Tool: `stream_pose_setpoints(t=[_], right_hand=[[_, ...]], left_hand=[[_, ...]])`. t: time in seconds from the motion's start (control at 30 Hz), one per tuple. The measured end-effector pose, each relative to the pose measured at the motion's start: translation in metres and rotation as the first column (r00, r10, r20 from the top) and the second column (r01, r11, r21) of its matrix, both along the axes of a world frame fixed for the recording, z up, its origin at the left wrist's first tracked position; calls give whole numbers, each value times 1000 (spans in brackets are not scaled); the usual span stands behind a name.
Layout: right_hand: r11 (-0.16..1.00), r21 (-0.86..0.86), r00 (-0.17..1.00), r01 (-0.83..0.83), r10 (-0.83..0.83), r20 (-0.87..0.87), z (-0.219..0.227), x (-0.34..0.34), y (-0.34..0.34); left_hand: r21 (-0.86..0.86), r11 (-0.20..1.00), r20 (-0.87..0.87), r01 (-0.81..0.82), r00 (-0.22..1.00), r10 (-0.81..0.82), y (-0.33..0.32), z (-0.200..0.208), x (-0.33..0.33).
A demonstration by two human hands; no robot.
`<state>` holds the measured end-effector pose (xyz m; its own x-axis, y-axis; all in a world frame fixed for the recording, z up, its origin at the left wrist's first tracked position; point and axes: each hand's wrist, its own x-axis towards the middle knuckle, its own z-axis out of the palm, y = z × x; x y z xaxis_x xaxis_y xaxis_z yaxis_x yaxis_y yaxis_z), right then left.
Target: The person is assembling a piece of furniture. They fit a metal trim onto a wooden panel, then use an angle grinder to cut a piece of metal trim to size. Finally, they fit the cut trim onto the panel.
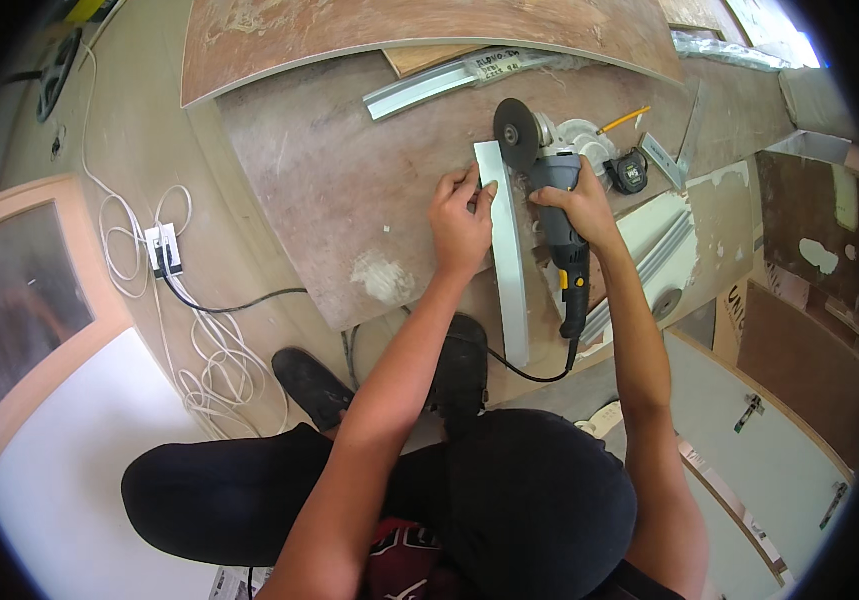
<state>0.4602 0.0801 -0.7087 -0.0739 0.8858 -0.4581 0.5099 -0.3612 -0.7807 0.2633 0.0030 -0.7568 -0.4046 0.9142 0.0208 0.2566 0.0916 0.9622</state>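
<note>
A long, pale metal strip (511,290) lies lengthwise on a worn brown board (294,170). My left hand (459,228) grips it near the far end, its thumb and fingers closed at the edge. Just right of the strip, my right hand (581,203) is wrapped round a grey and black angle grinder (562,240). The grinder's dark cutting disc (516,138) stands on edge beside the strip's far end; whether they touch I cannot tell. From the grinder's near end a black cord (539,379) curves left past my shoe.
Right of the grinder lie a black tape measure (628,172), a yellow pencil (624,120) and a metal square (662,160). A loose disc (665,304) rests nearer. Wrapped metal profiles (424,92) lie beyond the strip. At left, a power strip (162,250) sits among tangled white cables (211,375).
</note>
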Motion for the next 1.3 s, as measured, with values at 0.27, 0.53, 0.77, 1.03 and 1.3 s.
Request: stream_pose_setpoints(t=[0.27,0.53,0.77,1.03,1.3], right_hand=[[1000,-20,999,9,-10,-42,9,-8,-5],[1000,-1,997,2,-2,-72,4,-4,-9],[1000,28,996,-2,5,-84,3,-10,-11],[1000,23,996,6,-4,-88,2,-12,-8],[998,60,998,-12,15,-55,-1,-9,-5]], left_hand=[[4,1000,31,-20,999,20,-2,-1,-2],[42,999,34,-9,999,8,-4,-4,-2],[55,998,4,-27,1000,27,-7,-6,-5],[36,999,22,-17,1000,16,-8,-6,-5],[64,998,-23,-20,1000,21,-7,-9,-3]])
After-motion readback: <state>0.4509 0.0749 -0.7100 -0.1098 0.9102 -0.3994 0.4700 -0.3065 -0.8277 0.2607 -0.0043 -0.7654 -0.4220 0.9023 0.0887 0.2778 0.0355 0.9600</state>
